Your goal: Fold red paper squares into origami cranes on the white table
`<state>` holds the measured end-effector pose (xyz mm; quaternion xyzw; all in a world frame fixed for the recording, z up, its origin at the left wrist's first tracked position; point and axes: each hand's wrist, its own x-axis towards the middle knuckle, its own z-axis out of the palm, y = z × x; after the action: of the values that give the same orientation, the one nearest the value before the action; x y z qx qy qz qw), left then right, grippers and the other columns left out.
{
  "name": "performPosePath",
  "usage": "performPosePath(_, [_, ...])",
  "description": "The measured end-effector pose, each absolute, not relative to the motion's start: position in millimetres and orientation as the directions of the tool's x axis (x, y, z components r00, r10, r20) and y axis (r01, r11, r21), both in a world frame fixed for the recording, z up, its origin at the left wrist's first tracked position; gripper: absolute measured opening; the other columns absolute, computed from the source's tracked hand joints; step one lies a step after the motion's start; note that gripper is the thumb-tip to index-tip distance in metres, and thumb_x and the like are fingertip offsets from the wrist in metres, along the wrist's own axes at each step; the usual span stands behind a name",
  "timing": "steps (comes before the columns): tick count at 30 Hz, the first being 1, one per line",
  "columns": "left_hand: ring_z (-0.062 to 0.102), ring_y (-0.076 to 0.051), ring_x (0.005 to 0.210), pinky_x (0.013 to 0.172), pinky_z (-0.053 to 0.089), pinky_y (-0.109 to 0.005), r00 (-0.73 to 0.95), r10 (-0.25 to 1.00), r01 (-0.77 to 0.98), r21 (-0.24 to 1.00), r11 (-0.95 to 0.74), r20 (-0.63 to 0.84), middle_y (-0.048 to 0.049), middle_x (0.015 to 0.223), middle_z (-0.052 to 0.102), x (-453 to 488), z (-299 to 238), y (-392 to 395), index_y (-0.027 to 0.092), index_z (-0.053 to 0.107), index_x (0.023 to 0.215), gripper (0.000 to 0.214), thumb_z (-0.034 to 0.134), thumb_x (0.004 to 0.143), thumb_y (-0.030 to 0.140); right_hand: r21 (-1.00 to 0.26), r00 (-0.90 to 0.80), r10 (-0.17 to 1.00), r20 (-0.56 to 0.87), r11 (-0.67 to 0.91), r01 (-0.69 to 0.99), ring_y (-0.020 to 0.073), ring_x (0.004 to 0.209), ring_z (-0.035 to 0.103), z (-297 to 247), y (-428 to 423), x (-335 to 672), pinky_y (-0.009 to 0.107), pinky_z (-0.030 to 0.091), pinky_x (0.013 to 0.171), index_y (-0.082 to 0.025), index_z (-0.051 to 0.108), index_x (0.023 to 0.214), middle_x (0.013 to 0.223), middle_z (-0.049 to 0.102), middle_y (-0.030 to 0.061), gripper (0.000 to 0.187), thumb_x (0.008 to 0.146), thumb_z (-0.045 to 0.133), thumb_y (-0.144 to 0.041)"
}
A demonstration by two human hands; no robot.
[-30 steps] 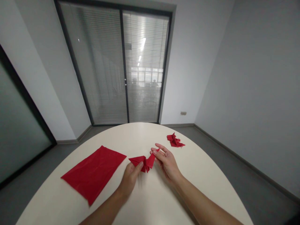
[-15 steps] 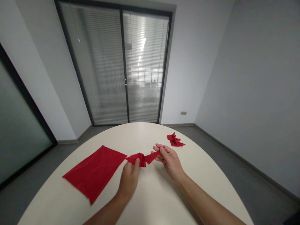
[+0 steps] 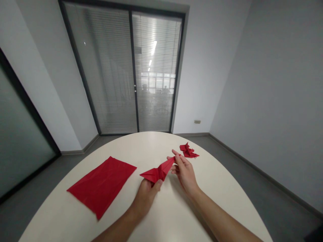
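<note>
A folded red paper figure [image 3: 158,172], with pointed ends to the left and upper right, is held above the table between both hands. My left hand [image 3: 147,193] grips its lower middle, thumb in front and fingers behind and beneath. The upper right point is pinched between the thumb and fingers of my right hand [image 3: 185,171], whose other fingers are spread. Left of the hands, a flat, creased sheet of red paper [image 3: 103,185] lies on the table. Beyond my right hand sits a small group of folded red paper pieces [image 3: 188,151].
The round white table [image 3: 156,218] has a curved far edge. Behind it stands a dark-framed glass door [image 3: 111,84] with blinds. Plain walls rise on both sides, and a small socket plate [image 3: 197,121] is low on the back wall.
My left hand has shifted right and slightly down, closer to my right hand. The paper figure has tilted, its middle showing more broadly. My right hand has risen a little.
</note>
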<state>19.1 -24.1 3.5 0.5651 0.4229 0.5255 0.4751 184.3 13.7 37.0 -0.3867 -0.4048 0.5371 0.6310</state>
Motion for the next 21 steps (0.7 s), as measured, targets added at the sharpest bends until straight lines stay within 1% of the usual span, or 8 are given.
performPosePath(3, [0.061,-0.024,0.076,0.073,0.048,-0.032,0.045,0.978,-0.008,0.979,-0.203,0.203,-0.0076,0.077,0.067,18.9,1.9,-22.1,0.019,0.064,0.070,0.048,0.064,0.081,0.066,-0.886,-0.031,0.986,0.166,0.135,-0.444,0.0177,0.079,0.073,36.0,8.0,177.6,0.031,0.058,0.074,-0.027,0.064,0.131,0.107,0.077,0.0066,0.065,0.075,0.082,-0.055])
performPosePath(5, [0.063,-0.025,0.081,0.078,0.049,-0.033,0.046,0.976,-0.032,0.977,-0.213,0.214,-0.0092,0.084,0.071,19.0,4.2,-21.4,0.018,0.067,0.079,0.048,0.063,0.083,0.066,-0.882,-0.118,0.961,0.249,0.175,-0.437,0.0218,0.094,0.072,33.7,4.4,171.8,0.036,0.056,0.088,-0.027,0.068,0.124,0.110,0.076,0.0069,0.061,0.070,0.088,-0.046])
performPosePath(6, [0.064,-0.026,0.083,0.080,0.050,-0.034,0.052,0.976,-0.047,0.977,-0.210,0.212,-0.0094,0.086,0.071,19.1,5.5,-21.2,0.017,0.069,0.084,0.048,0.063,0.083,0.065,-0.889,-0.153,0.949,0.274,0.189,-0.418,0.0232,0.097,0.071,32.0,3.2,169.1,0.037,0.055,0.091,-0.026,0.070,0.121,0.110,0.076,0.0071,0.059,0.069,0.089,-0.045])
performPosePath(8, [0.065,-0.026,0.085,0.081,0.050,-0.035,0.066,0.978,-0.084,0.978,-0.191,0.197,-0.0095,0.087,0.072,19.2,6.9,-21.1,0.016,0.070,0.094,0.049,0.063,0.084,0.063,-0.912,-0.192,0.942,0.276,0.193,-0.363,0.0246,0.098,0.071,28.1,2.2,165.4,0.040,0.054,0.092,-0.025,0.073,0.116,0.108,0.077,0.0073,0.052,0.070,0.088,-0.045])
performPosePath(12, [0.066,-0.027,0.094,0.087,0.050,-0.035,0.080,0.982,-0.157,0.975,-0.159,0.173,-0.0120,0.098,0.074,17.7,-0.3,-19.9,0.013,0.071,0.103,0.054,0.058,0.090,0.063,-0.943,-0.132,0.965,0.228,0.185,-0.277,0.0225,0.089,0.070,22.6,4.1,165.7,0.038,0.052,0.088,-0.021,0.078,0.099,0.095,0.078,0.0071,0.038,0.075,0.084,-0.050])
performPosePath(15, [0.066,-0.029,0.100,0.090,0.050,-0.036,0.049,0.987,-0.199,0.970,-0.142,0.155,-0.0133,0.105,0.074,16.0,-8.7,-17.5,0.012,0.072,0.104,0.057,0.059,0.088,0.066,-0.943,-0.154,0.970,0.188,0.134,-0.306,0.0196,0.083,0.069,22.4,5.0,167.9,0.034,0.051,0.084,-0.020,0.077,0.094,0.089,0.077,0.0055,0.036,0.075,0.084,-0.050])
performPosePath(18, [0.067,-0.028,0.096,0.087,0.051,-0.036,0.039,0.992,-0.224,0.969,-0.106,0.118,-0.0135,0.102,0.075,16.0,-9.3,-15.5,0.012,0.073,0.102,0.060,0.061,0.085,0.069,-0.934,-0.174,0.973,0.154,0.086,-0.346,0.0173,0.080,0.068,23.7,3.7,167.5,0.032,0.050,0.081,-0.021,0.075,0.094,0.086,0.076,0.0035,0.034,0.075,0.085,-0.048])
performPosePath(21, [0.069,-0.027,0.090,0.082,0.053,-0.035,0.051,0.995,-0.269,0.961,-0.068,0.084,-0.0136,0.098,0.075,18.1,-4.0,-14.7,0.011,0.072,0.103,0.062,0.063,0.083,0.069,-0.933,-0.164,0.974,0.159,0.094,-0.347,0.0158,0.079,0.066,22.9,2.8,166.1,0.030,0.049,0.079,-0.022,0.073,0.093,0.086,0.075,0.0023,0.033,0.074,0.085,-0.046])
